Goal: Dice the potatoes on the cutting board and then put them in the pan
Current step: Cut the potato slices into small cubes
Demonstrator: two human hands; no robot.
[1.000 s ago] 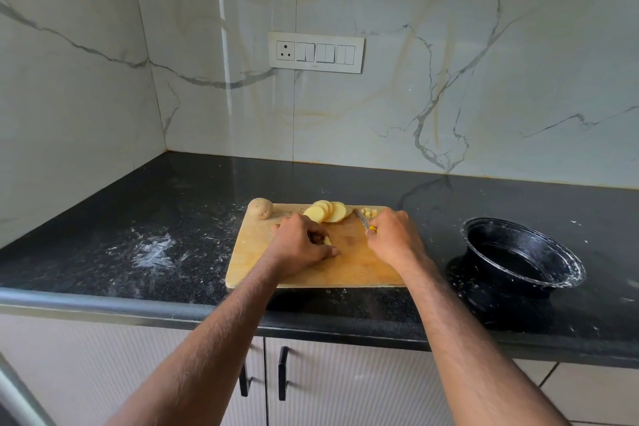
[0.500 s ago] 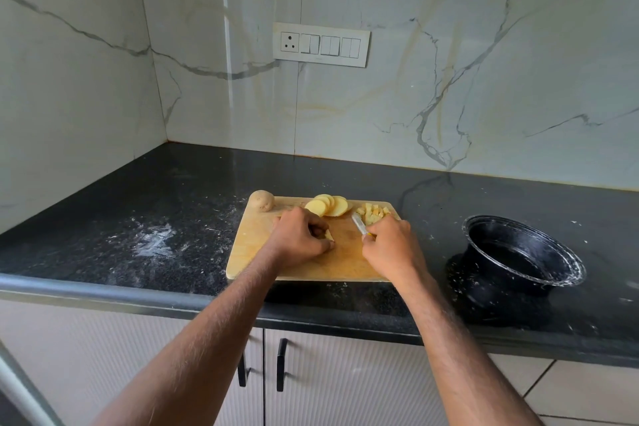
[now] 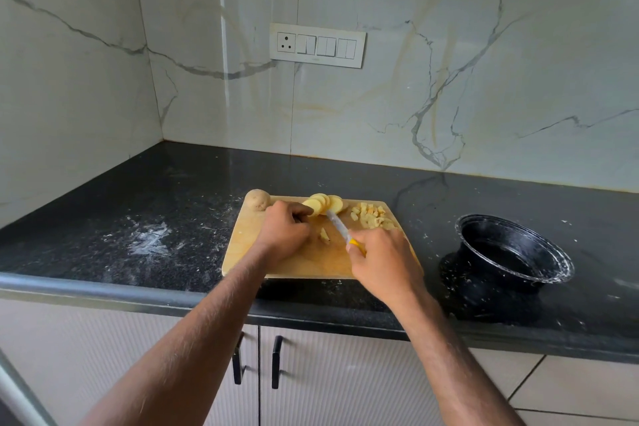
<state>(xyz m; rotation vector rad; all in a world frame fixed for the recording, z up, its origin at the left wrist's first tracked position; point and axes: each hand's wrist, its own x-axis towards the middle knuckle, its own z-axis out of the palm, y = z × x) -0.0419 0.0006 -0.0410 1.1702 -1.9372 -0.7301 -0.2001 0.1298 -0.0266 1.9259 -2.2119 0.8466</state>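
Note:
A wooden cutting board (image 3: 256,252) lies on the black counter. A whole unpeeled potato (image 3: 257,199) sits at its far left corner. Several round potato slices (image 3: 328,202) lie fanned along the far edge, and a heap of diced potato (image 3: 371,216) lies at the far right. My left hand (image 3: 285,230) rests on the board with fingers curled at the nearest slice; what it holds is hidden. A small potato piece (image 3: 324,235) lies beside it. My right hand (image 3: 383,261) grips a yellow-handled knife (image 3: 340,228), blade pointing toward the slices. The black pan (image 3: 515,252) stands right of the board.
White flour-like dust (image 3: 150,239) is smeared on the counter left of the board. A switch panel (image 3: 316,45) is on the marble wall behind. Cabinet doors with black handles (image 3: 275,361) are below the counter edge.
My right hand has pulled back toward me and to the right, uncovering the diced heap. The knife blade now angles up toward the slices. My left hand has shifted a little toward the slices.

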